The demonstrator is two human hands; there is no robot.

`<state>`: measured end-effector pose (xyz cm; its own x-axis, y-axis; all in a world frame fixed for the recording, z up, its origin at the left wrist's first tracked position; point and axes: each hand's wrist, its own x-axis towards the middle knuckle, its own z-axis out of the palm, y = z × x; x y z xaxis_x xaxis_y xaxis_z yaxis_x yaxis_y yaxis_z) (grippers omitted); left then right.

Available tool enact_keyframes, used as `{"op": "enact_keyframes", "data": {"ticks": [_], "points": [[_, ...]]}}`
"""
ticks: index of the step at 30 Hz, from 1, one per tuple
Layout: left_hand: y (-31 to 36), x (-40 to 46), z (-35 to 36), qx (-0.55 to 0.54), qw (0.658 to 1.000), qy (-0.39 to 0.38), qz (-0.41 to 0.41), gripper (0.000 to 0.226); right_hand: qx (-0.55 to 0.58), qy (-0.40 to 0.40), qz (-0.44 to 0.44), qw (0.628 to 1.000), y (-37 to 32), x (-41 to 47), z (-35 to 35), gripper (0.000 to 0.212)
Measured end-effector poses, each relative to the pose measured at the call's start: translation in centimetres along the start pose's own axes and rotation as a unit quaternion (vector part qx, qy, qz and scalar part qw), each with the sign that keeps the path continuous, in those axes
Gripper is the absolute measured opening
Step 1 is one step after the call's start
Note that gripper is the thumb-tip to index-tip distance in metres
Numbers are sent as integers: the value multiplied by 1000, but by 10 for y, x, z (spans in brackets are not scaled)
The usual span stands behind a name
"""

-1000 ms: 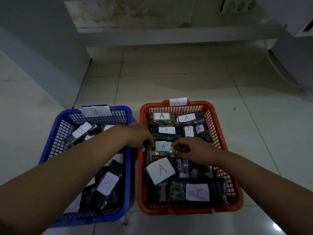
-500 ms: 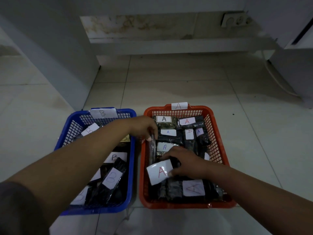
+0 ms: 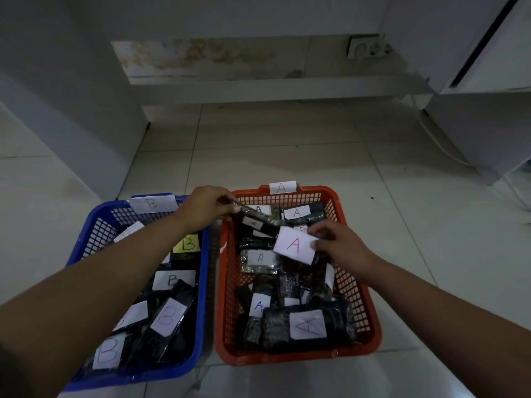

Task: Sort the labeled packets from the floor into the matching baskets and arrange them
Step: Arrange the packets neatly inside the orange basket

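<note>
An orange basket (image 3: 370, 317) tagged A stands on the floor at the right, filled with several dark packets labelled A. Beside it on the left stands a blue basket (image 3: 202, 311) tagged B with several dark packets labelled B. My left hand (image 3: 208, 206) reaches over the orange basket's far left corner and grips a dark packet with a small label (image 3: 257, 221), held tilted above the others. My right hand (image 3: 339, 244) pinches a packet with a large red-A label (image 3: 294, 245) over the basket's far right part.
Pale floor tiles (image 3: 287, 156) stretch beyond the baskets. A white wall with a stained base and a socket (image 3: 366, 47) lies ahead. A white cabinet (image 3: 482, 116) with a cable (image 3: 442, 147) stands at the right, a wall corner (image 3: 86, 124) at the left.
My right hand lifted the red-A packet from the basket's near left toward the far right. My left hand picked up a dark packet at the far left corner.
</note>
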<state>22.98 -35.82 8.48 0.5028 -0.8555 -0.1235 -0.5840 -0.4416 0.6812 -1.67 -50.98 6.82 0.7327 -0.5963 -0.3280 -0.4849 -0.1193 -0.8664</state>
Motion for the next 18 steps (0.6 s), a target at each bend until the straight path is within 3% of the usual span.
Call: {"op": "enact_keyframes", "data": {"ticks": [2, 4, 10, 14, 18], "points": [[4, 2, 6, -69, 997, -1, -47, 13, 34, 33, 7, 999, 0, 2, -8, 19], [7, 6, 11, -72, 994, -15, -85, 17, 49, 57, 5, 997, -1, 5, -13, 17], [8, 14, 27, 80, 993, -52, -62, 22, -35, 166, -22, 985, 0, 21, -16, 17], [5, 17, 38, 218, 974, -60, -11, 30, -98, 193, -38, 976, 5, 29, -16, 19], [2, 21, 42, 274, 960, -57, 14, 30, -107, 200, -51, 973, 11, 37, -13, 18]]}}
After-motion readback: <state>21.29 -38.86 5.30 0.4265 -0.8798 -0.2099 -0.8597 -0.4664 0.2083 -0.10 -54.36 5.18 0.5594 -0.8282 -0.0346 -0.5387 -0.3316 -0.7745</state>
